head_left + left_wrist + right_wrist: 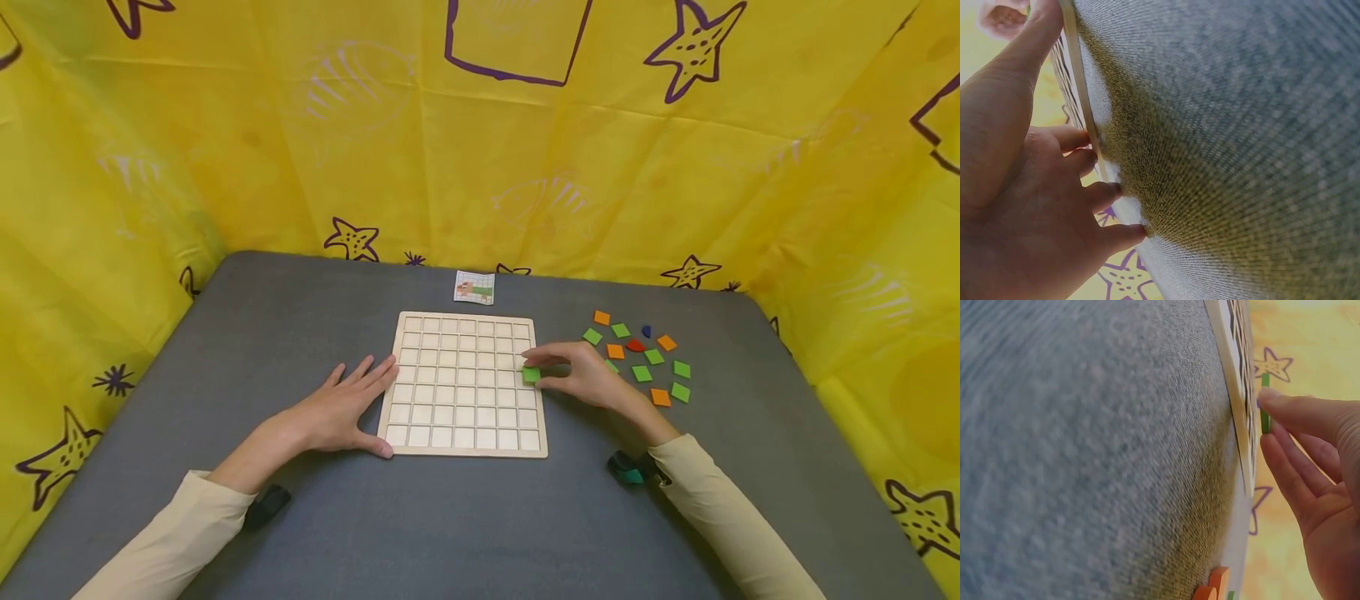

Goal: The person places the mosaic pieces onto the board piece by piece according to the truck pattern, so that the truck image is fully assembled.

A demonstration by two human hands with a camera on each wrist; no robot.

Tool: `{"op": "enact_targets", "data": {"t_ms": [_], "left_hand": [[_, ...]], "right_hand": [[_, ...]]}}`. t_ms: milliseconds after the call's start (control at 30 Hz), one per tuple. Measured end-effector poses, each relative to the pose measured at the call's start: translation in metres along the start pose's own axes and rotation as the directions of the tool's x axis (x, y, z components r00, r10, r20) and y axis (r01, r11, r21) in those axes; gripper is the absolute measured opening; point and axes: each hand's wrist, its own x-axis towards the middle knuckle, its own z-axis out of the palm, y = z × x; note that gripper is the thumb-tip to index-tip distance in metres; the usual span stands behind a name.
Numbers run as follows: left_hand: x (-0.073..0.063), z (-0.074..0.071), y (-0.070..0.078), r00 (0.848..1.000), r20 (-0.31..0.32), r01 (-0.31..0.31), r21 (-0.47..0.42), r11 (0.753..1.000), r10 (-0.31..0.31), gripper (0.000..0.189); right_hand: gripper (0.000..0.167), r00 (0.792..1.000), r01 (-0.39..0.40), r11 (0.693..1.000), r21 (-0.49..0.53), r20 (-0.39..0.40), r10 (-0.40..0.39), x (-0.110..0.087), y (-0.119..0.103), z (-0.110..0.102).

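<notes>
A pale wooden grid board [465, 453] with square cells lies in the middle of the grey table. My left hand [341, 410] touches its left edge with spread fingers, the thumb near the front corner; the left wrist view shows the fingertips [1127, 235] along that side. Over the board's right edge, my right hand [581, 375] pinches a green square tile [531, 375] between thumb and fingers. In the right wrist view the same green tile [1265, 403] is seen edge-on, held just above the board.
Right of the board lie loose green tiles [642, 373], orange tiles [661, 397], a red piece [636, 345] and a small blue piece [647, 332]. A small picture card [474, 287] sits behind the board. Yellow patterned cloth [480, 167] hangs around the table.
</notes>
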Motion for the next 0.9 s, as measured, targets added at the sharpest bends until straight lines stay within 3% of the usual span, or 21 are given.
{"op": "enact_targets", "data": {"t_ms": [600,900], "left_hand": [[0.0,0.0,0.0,1.0,-0.011,-0.002,-0.011,1.0,0.002,0.121],[-0.001,0.0,0.0,1.0,-0.015,-0.005,-0.022,1.0,0.005,0.121]], "right_hand": [[0.043,0.998,0.001,0.998,-0.069,0.062,0.004,0.006,-0.002,0.007],[0.042,0.999,-0.039,0.999,-0.037,0.002,0.039,-0.002,-0.001,-0.006]]}}
